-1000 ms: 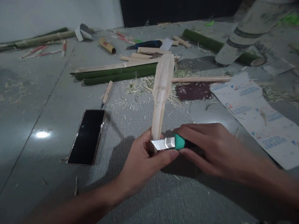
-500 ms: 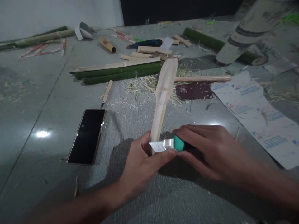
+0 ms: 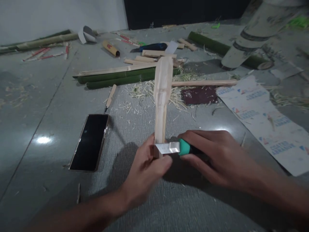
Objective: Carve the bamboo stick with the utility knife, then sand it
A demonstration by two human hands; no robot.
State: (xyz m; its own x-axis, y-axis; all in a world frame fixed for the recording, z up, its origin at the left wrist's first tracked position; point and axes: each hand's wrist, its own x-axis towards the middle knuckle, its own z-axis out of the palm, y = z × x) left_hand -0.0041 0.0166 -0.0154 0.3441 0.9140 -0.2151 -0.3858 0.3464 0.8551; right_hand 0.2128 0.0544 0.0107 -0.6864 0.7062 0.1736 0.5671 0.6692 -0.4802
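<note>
My left hand is closed around the narrow lower end of a pale carved bamboo spatula, whose wide head points away from me. In my right hand is a utility knife with a green and black handle, its grip partly hidden by my fingers. The knife's metal blade lies across the spatula's handle, just above my left thumb. My left thumb is bent close below the blade, apart from the green collar.
A phone and a wooden-handled tool lie on the left. Beyond are green bamboo strips, shavings, a dark red sheet and a blue-handled knife. Printed paper lies right, near a person's leg.
The spatula's head has swung left and now stands more upright. My left thumb has drawn back from the knife's green collar. The blade still rests across the handle.
</note>
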